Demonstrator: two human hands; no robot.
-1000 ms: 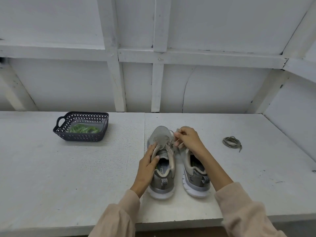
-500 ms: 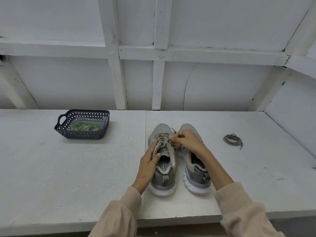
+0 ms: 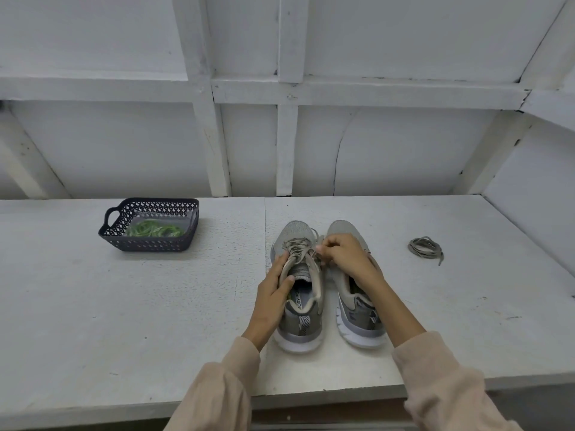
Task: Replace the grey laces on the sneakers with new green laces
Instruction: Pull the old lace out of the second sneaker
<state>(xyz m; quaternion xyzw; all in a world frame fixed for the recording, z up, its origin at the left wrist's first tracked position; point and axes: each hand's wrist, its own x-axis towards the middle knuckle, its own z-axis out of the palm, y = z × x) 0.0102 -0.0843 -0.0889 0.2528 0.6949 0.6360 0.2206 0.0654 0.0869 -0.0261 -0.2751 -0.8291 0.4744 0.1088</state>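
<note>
The right hand (image 3: 345, 259) has its grip closed, fingertips pinching the grey lace (image 3: 297, 248) at the inner edge of the left sneaker (image 3: 295, 231), its wrist crossing over the right sneaker (image 3: 357, 315). The left hand (image 3: 273, 293) clasps the left sneaker's outer side, thumb over the collar. Both sneakers stand together on the counter (image 3: 93, 306). A loose grey lace (image 3: 424, 247) lies coiled farther right; green laces (image 3: 152, 230) sit in a dark basket (image 3: 149, 244) far left.

place: shed-like workroom | evidence: white-painted board wall (image 3: 404, 150) (bare framing) | white bench (image 3: 124, 306)
</note>
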